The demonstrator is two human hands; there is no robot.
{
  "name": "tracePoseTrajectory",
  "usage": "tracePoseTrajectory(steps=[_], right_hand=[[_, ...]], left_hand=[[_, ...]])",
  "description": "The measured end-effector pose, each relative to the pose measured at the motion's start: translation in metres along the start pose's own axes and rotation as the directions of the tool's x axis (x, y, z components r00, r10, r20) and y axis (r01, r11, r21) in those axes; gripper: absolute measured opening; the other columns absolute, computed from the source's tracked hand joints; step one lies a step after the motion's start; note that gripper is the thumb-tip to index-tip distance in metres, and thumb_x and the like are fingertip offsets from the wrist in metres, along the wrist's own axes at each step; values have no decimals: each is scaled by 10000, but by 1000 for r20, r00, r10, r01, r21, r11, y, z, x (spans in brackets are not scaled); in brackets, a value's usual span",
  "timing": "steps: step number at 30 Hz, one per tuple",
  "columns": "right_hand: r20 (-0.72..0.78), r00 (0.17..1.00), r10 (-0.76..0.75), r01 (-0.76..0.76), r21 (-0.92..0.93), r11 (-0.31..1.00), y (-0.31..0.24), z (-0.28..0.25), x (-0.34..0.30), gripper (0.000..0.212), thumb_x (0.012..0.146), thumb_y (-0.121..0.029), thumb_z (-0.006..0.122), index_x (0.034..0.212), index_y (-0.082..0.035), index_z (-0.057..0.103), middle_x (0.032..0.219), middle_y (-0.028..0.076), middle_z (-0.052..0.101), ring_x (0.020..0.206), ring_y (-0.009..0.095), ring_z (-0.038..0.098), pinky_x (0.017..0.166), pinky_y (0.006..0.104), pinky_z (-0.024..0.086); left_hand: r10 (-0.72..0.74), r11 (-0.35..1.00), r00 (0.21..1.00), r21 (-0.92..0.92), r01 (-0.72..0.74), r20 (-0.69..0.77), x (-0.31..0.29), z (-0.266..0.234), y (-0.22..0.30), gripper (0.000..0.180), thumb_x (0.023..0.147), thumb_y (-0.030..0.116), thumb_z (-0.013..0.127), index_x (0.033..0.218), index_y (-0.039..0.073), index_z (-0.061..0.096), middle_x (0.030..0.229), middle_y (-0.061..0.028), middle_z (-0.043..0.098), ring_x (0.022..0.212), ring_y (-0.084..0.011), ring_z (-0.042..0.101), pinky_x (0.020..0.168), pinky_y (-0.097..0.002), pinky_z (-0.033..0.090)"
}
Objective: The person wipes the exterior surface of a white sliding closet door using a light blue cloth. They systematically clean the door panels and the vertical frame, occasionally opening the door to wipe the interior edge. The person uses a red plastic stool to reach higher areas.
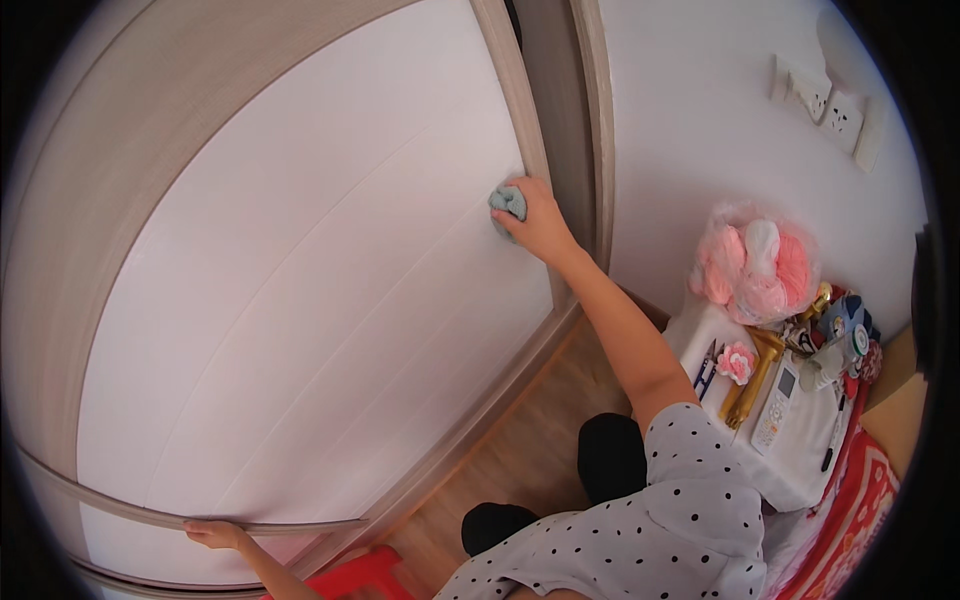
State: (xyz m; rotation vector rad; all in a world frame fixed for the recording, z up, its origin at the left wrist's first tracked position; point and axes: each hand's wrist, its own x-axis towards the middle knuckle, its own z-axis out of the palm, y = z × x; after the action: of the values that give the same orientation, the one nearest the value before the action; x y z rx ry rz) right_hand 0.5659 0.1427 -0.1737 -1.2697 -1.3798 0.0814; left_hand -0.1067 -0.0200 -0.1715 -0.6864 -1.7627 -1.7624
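We note the right hand point(540, 220) clenched on a blue cloth point(508, 202), pressed to the white door panel point(300, 300) near its right edge — left hand point(215, 535) grips the lower trim, well apart.

At the right, a small white table point(790, 480) stands against the white wall point(700, 130). On it sits a clear bag of pink and white yarn point(757, 262), with a pink crocheted flower point(737, 362), a gold candlestick point(752, 385) and a white remote control point(778, 408) just below. Wall sockets point(828, 105) are mounted high on the wall. A wooden floor point(520, 440) runs beneath, with a red stool point(350, 578) at the lower edge and a red patterned cloth point(855, 520) at the far right.
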Motion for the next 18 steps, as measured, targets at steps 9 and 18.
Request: tracePoseTrajectory(steps=[9,18], right_hand=[[366,863,348,-370,-11,929,2,-45,-29,341,770,-154,646,1039,-29,476,1130,227,474,1028,349,492,821,375,427],[302,882,362,-429,194,882,15,-39,-31,394,836,-218,584,1131,-37,395,1071,111,506,1003,185,485,857,303,400]], left_hand=[[20,999,1000,30,-20,-16,-1,0,1,598,925,478,280,1086,-62,479,1063,-230,512,967,-353,505,824,-399,426],[39,999,999,26,-39,-12,0,3,-6,604,924,486,274,1069,-63,481,1061,-229,511,961,-346,505,825,-399,424]])
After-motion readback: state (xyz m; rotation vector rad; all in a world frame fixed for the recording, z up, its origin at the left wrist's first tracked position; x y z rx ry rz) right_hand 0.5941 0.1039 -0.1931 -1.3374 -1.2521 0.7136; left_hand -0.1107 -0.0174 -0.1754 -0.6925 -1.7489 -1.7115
